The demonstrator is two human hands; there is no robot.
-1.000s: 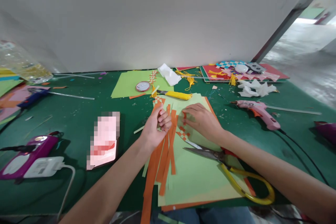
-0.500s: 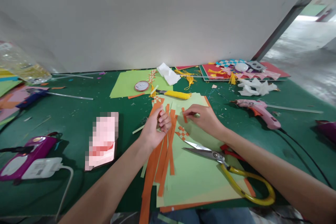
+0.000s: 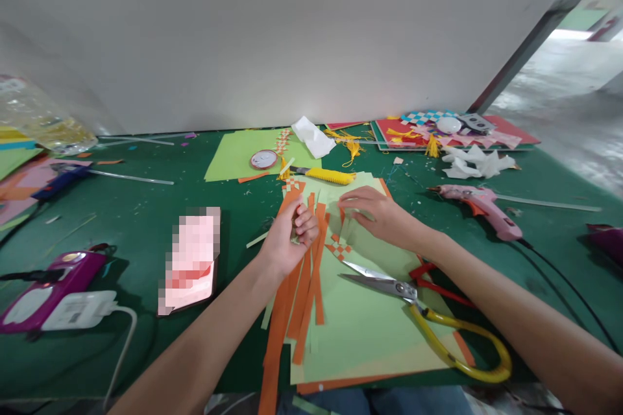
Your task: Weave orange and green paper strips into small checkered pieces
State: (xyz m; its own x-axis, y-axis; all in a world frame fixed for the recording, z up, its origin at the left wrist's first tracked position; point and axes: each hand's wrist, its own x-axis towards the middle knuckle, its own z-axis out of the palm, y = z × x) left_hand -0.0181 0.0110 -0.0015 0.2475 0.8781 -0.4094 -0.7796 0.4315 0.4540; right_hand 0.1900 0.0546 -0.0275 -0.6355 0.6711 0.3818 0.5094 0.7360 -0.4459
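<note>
Long orange strips [image 3: 307, 292] lie over light green sheets [image 3: 374, 337]. My left hand [image 3: 294, 233] rests above the strips, its fingers curled; whatever they may hold is hidden. Over the upper part of the sheets, my right hand [image 3: 372, 211] has its fingers bent towards a short, thin pale green strip [image 3: 345, 228], which seems to be at its fingertips. A small orange bit shows beside them. Just below is a woven orange-and-white checkered piece [image 3: 338, 248]. Scissors with yellow handles [image 3: 396, 286] lie partly open on the sheets, over a red-handled tool [image 3: 433, 282].
A yellow cutter [image 3: 328, 175], a round tin [image 3: 263, 159] and crumpled tissue [image 3: 313, 137] lie at the back. On the right is a pink glue gun [image 3: 479, 204]. To the left are a phone [image 3: 192, 266], a purple power strip [image 3: 80, 272] and a blue glue gun [image 3: 61, 181].
My right hand has shifted slightly, its fingers lifted and spread more. A pale green strip now shows at its fingertips, and less of the orange piece shows. My left hand is nearly still.
</note>
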